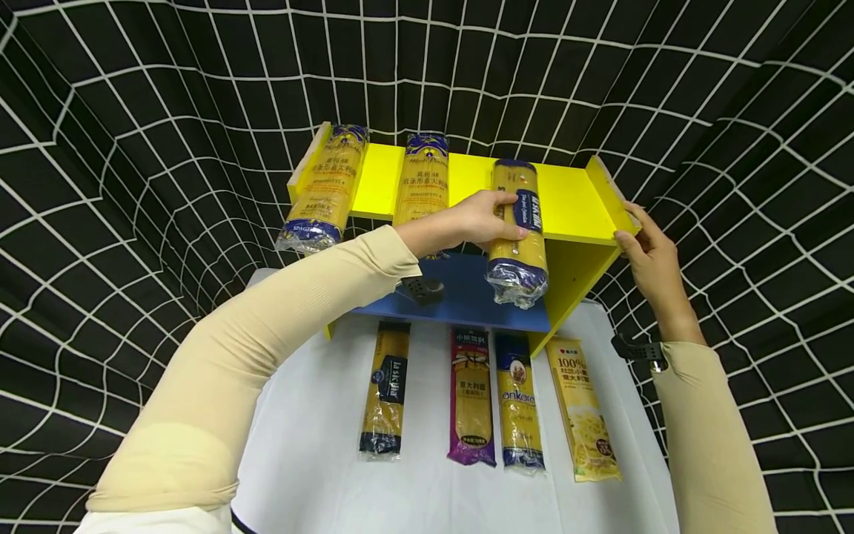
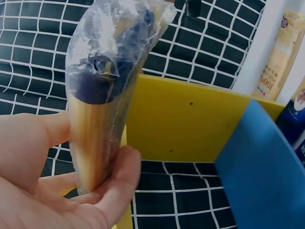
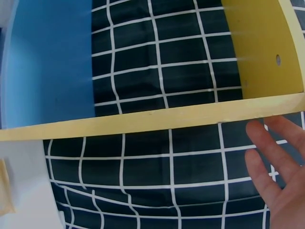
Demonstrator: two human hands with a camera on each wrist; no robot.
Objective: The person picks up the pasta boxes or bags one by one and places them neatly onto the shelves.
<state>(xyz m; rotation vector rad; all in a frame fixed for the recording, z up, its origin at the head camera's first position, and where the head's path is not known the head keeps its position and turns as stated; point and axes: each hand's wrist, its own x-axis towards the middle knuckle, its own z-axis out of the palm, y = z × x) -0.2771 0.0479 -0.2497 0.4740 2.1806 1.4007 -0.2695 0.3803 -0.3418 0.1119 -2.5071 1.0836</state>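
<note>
My left hand (image 1: 480, 219) grips a spaghetti pack (image 1: 517, 252) with dark blue ends and clear crinkled wrap, at the right part of the yellow top shelf (image 1: 574, 200). In the left wrist view, thumb and fingers (image 2: 126, 167) curl round the pack (image 2: 97, 119). The pack's lower end juts out past the shelf's front edge. My right hand (image 1: 654, 259) holds the front corner of the rack's right side panel (image 1: 610, 193), thumb at the front edge. Its fingers (image 3: 267, 176) lie along the panel's outer side in the right wrist view; the thumb is hidden there.
Two more spaghetti packs, one at the left end (image 1: 327, 185) and one mid-shelf (image 1: 423, 178), lie on top. Beneath is a blue shelf (image 1: 460, 297). Several pasta packs, among them a purple-edged one (image 1: 472, 400) and a yellow one (image 1: 583, 415), lie on the white table (image 1: 320, 445).
</note>
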